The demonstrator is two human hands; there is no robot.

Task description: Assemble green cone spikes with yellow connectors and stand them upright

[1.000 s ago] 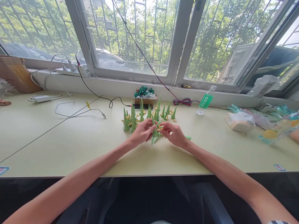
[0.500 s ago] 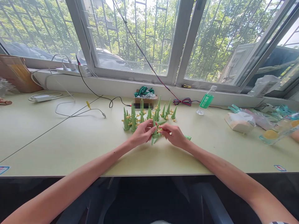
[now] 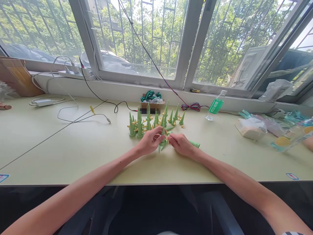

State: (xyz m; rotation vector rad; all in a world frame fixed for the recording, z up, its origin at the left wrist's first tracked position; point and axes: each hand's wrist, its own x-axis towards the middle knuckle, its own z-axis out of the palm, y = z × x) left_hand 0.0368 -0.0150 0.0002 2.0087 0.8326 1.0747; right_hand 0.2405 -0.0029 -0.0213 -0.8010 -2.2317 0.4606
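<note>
My left hand (image 3: 149,142) and my right hand (image 3: 180,144) meet at the middle of the pale table (image 3: 73,147), both closed round a green plastic cone spike (image 3: 162,138) with a small yellow piece at its side. The cone stands upright between my fingertips. Just behind my hands stands a cluster of several more green cone spikes (image 3: 151,122) with yellow pegs. Another green piece (image 3: 195,143) lies on the table by my right wrist.
A small box with green material (image 3: 151,103) sits behind the cluster. A green-labelled water bottle (image 3: 215,106) lies to the right, with plastic bags (image 3: 251,127) beyond it. Cables (image 3: 80,114) run across the left of the table. Another person's hand (image 3: 308,141) shows at the far right edge.
My right hand has closed in slightly toward the cone and my left hand. The green piece by my right wrist shows more fully.
</note>
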